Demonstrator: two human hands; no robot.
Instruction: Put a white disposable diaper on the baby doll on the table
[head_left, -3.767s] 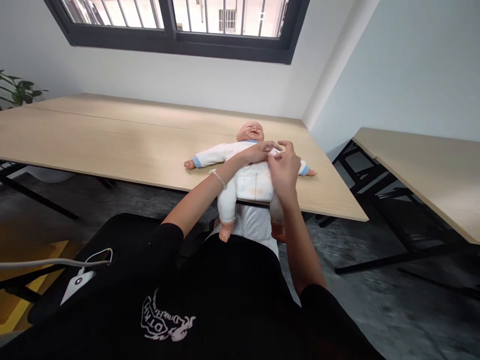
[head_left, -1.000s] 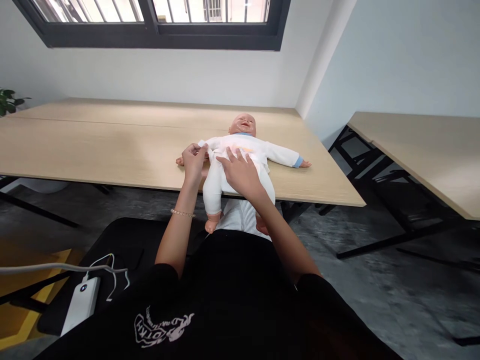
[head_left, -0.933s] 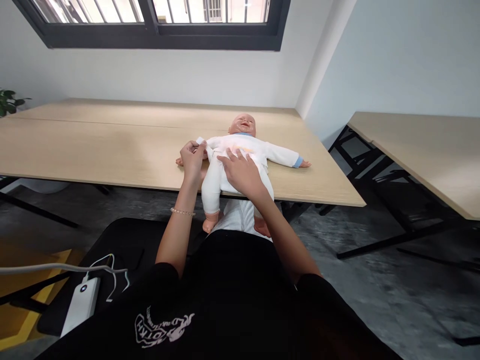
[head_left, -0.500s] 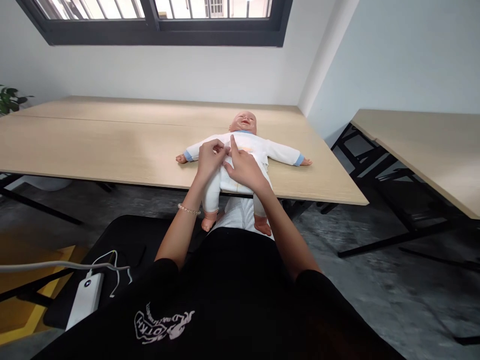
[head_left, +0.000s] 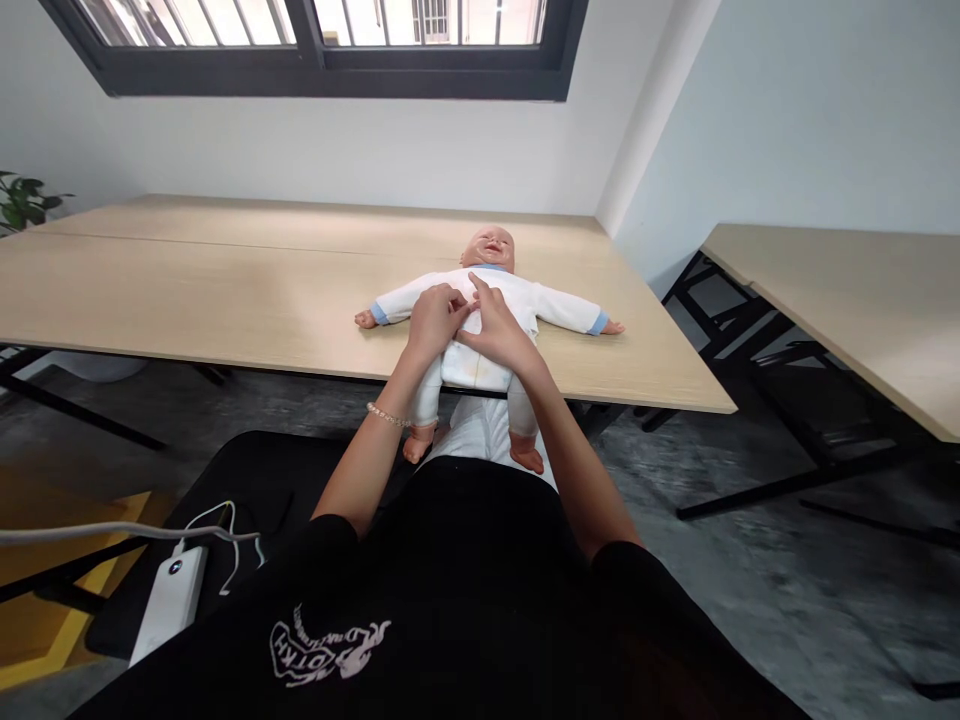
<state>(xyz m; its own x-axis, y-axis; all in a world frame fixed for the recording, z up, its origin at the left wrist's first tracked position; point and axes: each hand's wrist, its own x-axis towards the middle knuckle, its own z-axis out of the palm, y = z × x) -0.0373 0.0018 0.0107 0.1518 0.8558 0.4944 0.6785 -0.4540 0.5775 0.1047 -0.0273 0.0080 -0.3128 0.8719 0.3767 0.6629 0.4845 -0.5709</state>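
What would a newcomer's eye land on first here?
The baby doll in a white suit, lying face up at the near edge of the wooden table, arms spread and legs hanging over the edge. Next, the left hand and right hand, meeting on its chest at the suit front. A white power bank lies lower left.

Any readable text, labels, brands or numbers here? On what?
"OTKH", letters unsure: white print on the shirt, upside down to the camera; the script line beside it is too warped to read.
Power bank: round mark only, no legible text.
Doll, table: none.
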